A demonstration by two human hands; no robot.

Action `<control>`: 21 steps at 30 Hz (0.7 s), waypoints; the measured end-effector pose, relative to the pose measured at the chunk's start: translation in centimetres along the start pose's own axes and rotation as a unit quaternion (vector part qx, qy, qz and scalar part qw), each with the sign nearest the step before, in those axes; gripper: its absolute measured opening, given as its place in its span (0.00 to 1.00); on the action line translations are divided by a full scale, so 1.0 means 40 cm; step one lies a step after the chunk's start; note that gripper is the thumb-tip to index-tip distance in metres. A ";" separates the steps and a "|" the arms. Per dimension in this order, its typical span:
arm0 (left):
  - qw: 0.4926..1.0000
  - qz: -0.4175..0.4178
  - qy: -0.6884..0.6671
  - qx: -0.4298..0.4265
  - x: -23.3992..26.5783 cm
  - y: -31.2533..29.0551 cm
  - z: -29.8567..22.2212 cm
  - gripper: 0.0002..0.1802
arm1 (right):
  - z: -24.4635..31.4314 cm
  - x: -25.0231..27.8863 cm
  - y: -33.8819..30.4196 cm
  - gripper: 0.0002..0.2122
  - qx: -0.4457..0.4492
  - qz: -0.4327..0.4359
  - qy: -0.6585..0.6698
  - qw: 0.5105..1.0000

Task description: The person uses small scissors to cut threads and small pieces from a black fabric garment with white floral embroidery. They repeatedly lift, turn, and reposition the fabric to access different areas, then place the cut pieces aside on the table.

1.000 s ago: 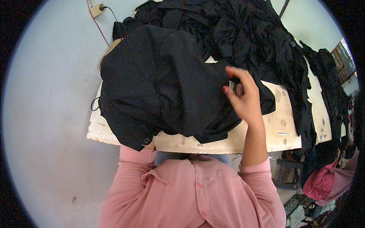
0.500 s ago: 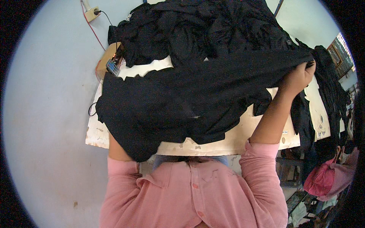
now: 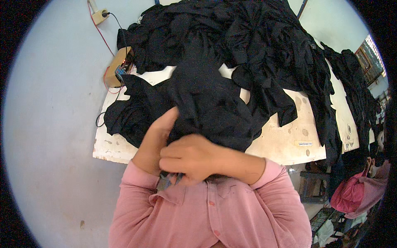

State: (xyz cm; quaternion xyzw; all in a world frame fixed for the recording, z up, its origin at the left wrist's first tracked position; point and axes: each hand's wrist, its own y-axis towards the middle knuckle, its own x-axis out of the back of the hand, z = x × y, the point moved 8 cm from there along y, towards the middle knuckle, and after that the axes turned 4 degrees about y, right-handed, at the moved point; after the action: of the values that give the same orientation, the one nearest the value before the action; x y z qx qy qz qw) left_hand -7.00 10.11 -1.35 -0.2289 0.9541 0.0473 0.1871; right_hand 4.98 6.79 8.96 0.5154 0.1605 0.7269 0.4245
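Note:
A bunched piece of black cloth (image 3: 206, 99) lies across the near part of the table in front of me. My left hand (image 3: 165, 122) is against its near left side, thumb side showing; the fingers are hidden behind the cloth and my other hand. Just in front of the left wrist is my right hand (image 3: 188, 157), its fingers curled in and slightly blurred. Whatever those fingers may hold is hidden. The cloth's far end runs into a large heap of black fabric (image 3: 248, 37).
The pale, stained tabletop (image 3: 289, 142) shows at the right. A small box-like device (image 3: 118, 72) with wires stands at the left edge, below a wall socket (image 3: 100, 16). More black fabric (image 3: 355, 82) hangs at the right, near a pink bundle (image 3: 349, 194).
My right hand has come from the far right, where it held the cloth stretched out, to my left wrist. The cloth has gone from spread to bunched, and my left hand now shows.

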 end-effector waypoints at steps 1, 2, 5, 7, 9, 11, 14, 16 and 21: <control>0.998 -0.023 0.053 -0.009 0.001 -0.013 -0.003 0.24 | -0.012 -0.026 -0.019 0.11 -0.026 0.013 0.070 0.997; 0.993 -0.051 0.107 -0.016 -0.028 -0.032 -0.039 0.24 | -0.024 -0.050 -0.031 0.11 -0.051 0.027 0.142 0.988; 0.988 -0.140 -0.039 -0.046 0.070 -0.025 -0.024 0.21 | -0.056 -0.050 -0.080 0.09 -0.133 0.076 0.216 0.964; 0.968 -0.077 -0.224 -0.085 0.058 -0.016 -0.061 0.20 | -0.071 -0.028 -0.115 0.09 -0.178 0.096 0.230 0.952; 0.955 -0.066 -0.263 -0.121 0.059 -0.024 -0.094 0.21 | -0.061 0.031 -0.126 0.08 -0.191 0.036 0.222 0.955; 0.954 -0.161 -0.219 -0.123 0.073 -0.049 -0.089 0.22 | -0.058 0.110 -0.142 0.10 -0.203 -0.058 0.198 0.957; 0.954 -0.240 -0.111 -0.143 0.033 -0.087 -0.079 0.21 | -0.130 0.221 -0.243 0.15 -0.302 -0.350 0.138 0.876; 0.960 -0.242 0.047 -0.131 -0.013 -0.103 -0.068 0.22 | -0.167 0.227 -0.256 0.15 -0.348 -0.397 0.150 0.836; 0.893 -0.284 0.265 -0.226 0.017 -0.129 -0.109 0.32 | -0.164 0.273 -0.306 0.09 -0.322 -0.483 0.010 0.814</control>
State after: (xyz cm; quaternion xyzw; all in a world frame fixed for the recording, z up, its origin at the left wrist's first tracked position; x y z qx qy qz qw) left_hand -6.68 4.47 2.39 -0.5307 0.8259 0.1445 -0.1241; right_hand 3.51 23.88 4.70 0.1980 0.1498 0.4431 0.8614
